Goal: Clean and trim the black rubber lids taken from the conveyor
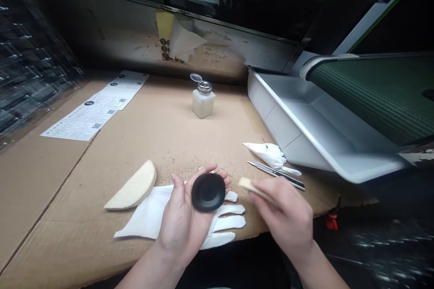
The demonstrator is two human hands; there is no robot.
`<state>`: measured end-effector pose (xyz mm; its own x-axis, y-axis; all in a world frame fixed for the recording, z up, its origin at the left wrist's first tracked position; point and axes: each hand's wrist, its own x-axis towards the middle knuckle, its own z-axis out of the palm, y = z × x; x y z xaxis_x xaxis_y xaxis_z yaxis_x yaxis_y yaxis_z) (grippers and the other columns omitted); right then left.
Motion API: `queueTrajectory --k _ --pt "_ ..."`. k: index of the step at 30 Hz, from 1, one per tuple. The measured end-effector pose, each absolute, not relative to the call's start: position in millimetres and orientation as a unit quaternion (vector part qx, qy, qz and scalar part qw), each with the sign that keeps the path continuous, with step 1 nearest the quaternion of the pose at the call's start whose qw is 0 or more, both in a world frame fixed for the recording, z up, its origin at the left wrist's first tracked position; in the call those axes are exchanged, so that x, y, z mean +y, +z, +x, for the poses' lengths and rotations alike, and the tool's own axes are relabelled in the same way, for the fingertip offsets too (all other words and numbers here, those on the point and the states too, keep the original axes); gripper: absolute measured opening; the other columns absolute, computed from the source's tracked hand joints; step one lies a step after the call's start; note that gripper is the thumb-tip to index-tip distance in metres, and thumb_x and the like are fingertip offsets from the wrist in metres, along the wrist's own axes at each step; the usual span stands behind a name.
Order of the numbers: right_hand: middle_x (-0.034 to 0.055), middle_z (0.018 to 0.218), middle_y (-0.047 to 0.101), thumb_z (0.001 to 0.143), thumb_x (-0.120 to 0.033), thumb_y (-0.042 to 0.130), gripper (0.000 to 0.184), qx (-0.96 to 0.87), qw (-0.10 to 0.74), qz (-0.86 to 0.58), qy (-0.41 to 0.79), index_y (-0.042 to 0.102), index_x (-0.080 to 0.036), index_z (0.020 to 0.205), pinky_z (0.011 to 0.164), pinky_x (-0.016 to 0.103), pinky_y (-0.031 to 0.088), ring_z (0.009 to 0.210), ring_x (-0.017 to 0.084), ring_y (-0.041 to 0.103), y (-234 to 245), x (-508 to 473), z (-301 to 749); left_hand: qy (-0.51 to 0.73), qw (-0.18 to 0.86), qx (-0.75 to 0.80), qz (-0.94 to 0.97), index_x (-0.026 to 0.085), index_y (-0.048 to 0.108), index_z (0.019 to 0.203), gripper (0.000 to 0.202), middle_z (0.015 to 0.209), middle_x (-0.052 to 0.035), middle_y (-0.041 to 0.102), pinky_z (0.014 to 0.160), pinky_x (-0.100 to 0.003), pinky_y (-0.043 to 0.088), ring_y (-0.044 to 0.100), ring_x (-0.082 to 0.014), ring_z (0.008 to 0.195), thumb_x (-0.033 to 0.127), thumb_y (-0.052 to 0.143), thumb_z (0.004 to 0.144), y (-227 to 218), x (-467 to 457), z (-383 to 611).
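My left hand [181, 216] holds a round black disc-shaped part [208, 192] in its fingers, palm up, above a white glove [149, 214] that lies flat on the cardboard. My right hand [288, 214] is closed in a pinch on a small beige sponge pad [247, 184], whose tip sits just right of the black part without touching it. A larger beige half-round sponge [134, 186] lies on the cardboard to the left of the glove.
Cardboard sheet [68, 235] covers the bench. A white dispenser bottle with open metal lid [202, 98] stands at the back. A crumpled white cloth [269, 154] and a utility knife [276, 174] lie at right, beside a white tray [339, 144]. Printed sheets [96, 110] lie at left.
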<state>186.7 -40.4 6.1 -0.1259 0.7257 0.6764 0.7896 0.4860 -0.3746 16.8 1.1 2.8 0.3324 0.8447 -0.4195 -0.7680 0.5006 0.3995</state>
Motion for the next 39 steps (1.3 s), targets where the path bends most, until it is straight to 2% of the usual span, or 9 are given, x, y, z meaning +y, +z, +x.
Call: queueTrajectory --k 5,10,14,19,22,31,39 --pt "0.003 0.088 0.066 0.077 -0.009 0.061 0.028 -0.712 0.398 -0.567 -0.113 0.061 -0.021 0.102 0.073 0.031 0.048 0.079 0.017 0.059 -7 -38 211 0.503 0.809 0.297 0.067 0.008 0.063 0.101 0.054 0.099 -0.0205 0.067 0.09 -0.042 0.044 0.06 -0.0298 0.1 0.051 0.035 0.086 5 1 16" --pt "0.0045 0.091 0.066 0.084 -0.015 0.052 0.022 -0.723 0.348 -0.591 -0.085 0.06 -0.02 0.104 0.077 0.033 0.051 0.086 0.018 0.061 -19 -41 210 0.507 0.812 0.278 0.082 0.009 0.065 0.1 0.054 0.102 -0.0192 0.067 0.086 -0.038 0.046 0.059 -0.0289 0.101 0.053 0.037 0.085 5 -1 15" --pt "0.0034 0.096 0.067 0.084 -0.015 0.05 0.025 -0.735 0.323 -0.591 -0.072 0.06 -0.022 0.106 0.079 0.032 0.052 0.09 0.018 0.062 -24 -43 216 0.515 0.805 0.277 0.097 0.009 0.064 0.1 0.056 0.103 -0.019 0.066 0.086 -0.039 0.045 0.057 -0.0296 0.104 0.055 0.036 0.085 4 -2 15" --pt "0.0048 0.096 0.067 0.08 -0.007 0.057 0.038 -0.729 0.409 -0.54 -0.094 0.055 -0.02 0.115 0.079 0.028 0.052 0.087 0.016 0.063 -11 -43 200 0.508 0.811 0.268 0.111 0.012 0.063 0.102 0.05 0.11 -0.0171 0.062 0.092 -0.043 0.04 0.048 -0.0297 0.115 0.051 0.036 0.087 3 -2 16" --pt "0.005 0.09 0.068 0.077 -0.001 0.057 0.037 -0.762 0.435 -0.475 -0.065 0.058 -0.017 0.11 0.073 0.026 0.054 0.083 0.015 0.063 1 -42 171 0.511 0.808 0.267 0.119 0.014 0.062 0.102 0.041 0.111 -0.0133 0.061 0.096 -0.041 0.037 0.045 -0.0276 0.118 0.045 0.039 0.088 2 -2 17" --pt "0.0064 0.086 0.069 0.075 -0.001 0.058 0.032 -0.789 0.434 -0.434 -0.026 0.063 -0.014 0.104 0.062 0.027 0.054 0.075 0.016 0.061 -8 -43 146 0.511 0.801 0.288 0.119 0.014 0.061 0.1 0.035 0.111 -0.0146 0.063 0.099 -0.042 0.034 0.049 -0.0278 0.115 0.04 0.042 0.088 -1 -2 18" --pt "0.0057 0.104 0.066 0.078 -0.006 0.06 0.04 -0.821 0.383 -0.417 -0.069 0.056 -0.018 0.116 0.067 0.03 0.052 0.085 0.018 0.06 -3 -14 166 0.5 0.81 0.288 0.104 0.013 0.062 0.098 0.032 0.106 -0.0125 0.066 0.099 -0.043 0.038 0.053 -0.0284 0.112 0.037 0.042 0.089 0 -1 17"
